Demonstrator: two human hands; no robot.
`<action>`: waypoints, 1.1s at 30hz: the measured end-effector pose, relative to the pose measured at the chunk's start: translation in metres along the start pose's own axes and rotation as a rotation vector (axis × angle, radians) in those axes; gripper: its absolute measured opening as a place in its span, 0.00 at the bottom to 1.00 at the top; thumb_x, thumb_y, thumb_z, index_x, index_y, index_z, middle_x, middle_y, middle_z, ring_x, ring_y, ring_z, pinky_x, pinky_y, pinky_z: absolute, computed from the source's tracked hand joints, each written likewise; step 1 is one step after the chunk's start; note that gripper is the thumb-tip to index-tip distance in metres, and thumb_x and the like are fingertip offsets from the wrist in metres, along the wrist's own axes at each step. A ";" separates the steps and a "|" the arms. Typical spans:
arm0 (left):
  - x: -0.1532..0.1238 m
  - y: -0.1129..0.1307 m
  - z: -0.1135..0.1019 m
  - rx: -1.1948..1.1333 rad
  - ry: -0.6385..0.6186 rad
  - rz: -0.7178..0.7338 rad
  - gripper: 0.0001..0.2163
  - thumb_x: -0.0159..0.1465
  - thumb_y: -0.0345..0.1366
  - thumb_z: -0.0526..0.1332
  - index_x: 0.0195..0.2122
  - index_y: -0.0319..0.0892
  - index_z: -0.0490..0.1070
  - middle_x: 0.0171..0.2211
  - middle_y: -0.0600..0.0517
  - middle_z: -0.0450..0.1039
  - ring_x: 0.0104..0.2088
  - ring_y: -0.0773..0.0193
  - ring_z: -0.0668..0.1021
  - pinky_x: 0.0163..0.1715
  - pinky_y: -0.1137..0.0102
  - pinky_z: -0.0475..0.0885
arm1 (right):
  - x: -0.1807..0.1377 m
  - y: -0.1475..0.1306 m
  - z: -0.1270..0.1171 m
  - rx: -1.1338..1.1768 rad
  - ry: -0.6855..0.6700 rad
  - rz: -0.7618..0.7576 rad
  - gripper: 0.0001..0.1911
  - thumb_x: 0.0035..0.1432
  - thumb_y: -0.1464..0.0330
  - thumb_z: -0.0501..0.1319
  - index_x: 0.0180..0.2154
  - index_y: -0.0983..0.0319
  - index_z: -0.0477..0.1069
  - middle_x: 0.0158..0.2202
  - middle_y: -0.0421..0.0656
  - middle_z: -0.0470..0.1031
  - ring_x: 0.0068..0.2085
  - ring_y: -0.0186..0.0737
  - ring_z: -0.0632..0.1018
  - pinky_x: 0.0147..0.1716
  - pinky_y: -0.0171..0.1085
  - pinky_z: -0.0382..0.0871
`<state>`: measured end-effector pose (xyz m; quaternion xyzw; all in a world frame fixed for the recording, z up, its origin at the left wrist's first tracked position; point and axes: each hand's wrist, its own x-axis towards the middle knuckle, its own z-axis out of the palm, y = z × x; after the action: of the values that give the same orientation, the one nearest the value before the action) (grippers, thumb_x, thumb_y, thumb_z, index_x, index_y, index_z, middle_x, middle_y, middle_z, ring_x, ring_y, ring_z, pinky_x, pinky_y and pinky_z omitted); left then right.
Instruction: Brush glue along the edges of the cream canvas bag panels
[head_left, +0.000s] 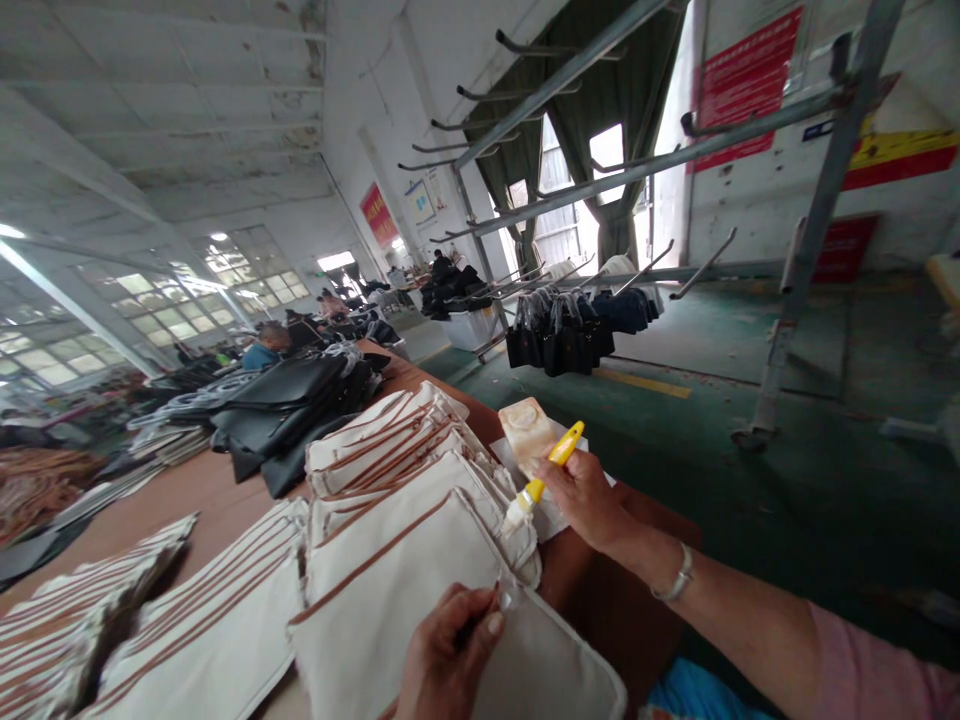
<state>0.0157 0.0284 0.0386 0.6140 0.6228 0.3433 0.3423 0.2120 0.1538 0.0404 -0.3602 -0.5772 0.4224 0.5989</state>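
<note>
Gripping a yellow-handled brush (555, 460), the right hand (589, 495) has its thumb and fingers closed around the handle; the bristles project beyond the fingers, to the near left, while the handle's end rises on the far side. The bristle tip lies over the right edge of the stacked cream pieces (397, 560); whether it touches them cannot be told. The left hand (450, 655), nearer and to the left of the brush, rests over the nearest cream piece, its fingers curled inward and their tips at its edge beside a small translucent tab (507, 590); whether they pinch anything cannot be made out. A metal bracelet (679, 575) encircles the right wrist. Just beyond the brush, a pale, smeared container (525, 430) lies on a white sheet (553, 518) at the right side of the brown table (202, 490). Further cream stacks (210, 610) fan out to the left; black bags (285, 405) are piled farther away.
</note>
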 end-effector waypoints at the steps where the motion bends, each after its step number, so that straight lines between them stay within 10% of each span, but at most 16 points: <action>1: -0.002 -0.001 0.004 -0.004 0.019 -0.003 0.20 0.57 0.57 0.61 0.29 0.44 0.78 0.26 0.53 0.67 0.29 0.63 0.71 0.30 0.73 0.64 | 0.000 0.001 0.000 0.044 -0.006 0.057 0.15 0.59 0.61 0.62 0.24 0.60 0.64 0.20 0.37 0.62 0.24 0.35 0.64 0.25 0.35 0.58; 10: -0.005 -0.010 0.017 -0.098 0.121 -0.139 0.23 0.47 0.59 0.68 0.25 0.45 0.64 0.19 0.60 0.57 0.22 0.69 0.60 0.23 0.74 0.55 | -0.015 -0.002 0.008 0.322 -0.311 0.423 0.14 0.52 0.59 0.64 0.24 0.60 0.64 0.11 0.30 0.54 0.12 0.28 0.52 0.11 0.31 0.43; 22: 0.004 -0.018 0.016 -0.060 0.073 -0.138 0.24 0.48 0.60 0.66 0.24 0.45 0.62 0.20 0.59 0.58 0.23 0.68 0.62 0.23 0.74 0.57 | -0.011 0.003 0.010 0.403 -0.260 0.501 0.14 0.48 0.61 0.66 0.23 0.61 0.66 0.10 0.29 0.54 0.11 0.26 0.51 0.09 0.29 0.43; 28: -0.019 -0.045 0.005 0.232 0.049 -0.127 0.21 0.63 0.58 0.53 0.43 0.45 0.68 0.26 0.54 0.69 0.28 0.61 0.71 0.28 0.70 0.62 | -0.014 0.007 -0.012 0.492 -0.129 0.480 0.19 0.52 0.59 0.66 0.20 0.60 0.61 0.11 0.29 0.52 0.11 0.25 0.52 0.10 0.28 0.43; 33: -0.046 -0.080 0.007 0.440 0.142 -0.228 0.18 0.67 0.49 0.49 0.31 0.45 0.71 0.32 0.43 0.77 0.36 0.53 0.76 0.36 0.64 0.64 | -0.033 0.023 -0.019 0.529 -0.046 0.571 0.25 0.51 0.59 0.70 0.15 0.59 0.58 0.10 0.32 0.52 0.11 0.26 0.54 0.10 0.30 0.44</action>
<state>-0.0199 -0.0181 -0.0324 0.5741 0.7701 0.2010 0.1923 0.2299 0.1329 0.0049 -0.3298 -0.3382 0.7142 0.5164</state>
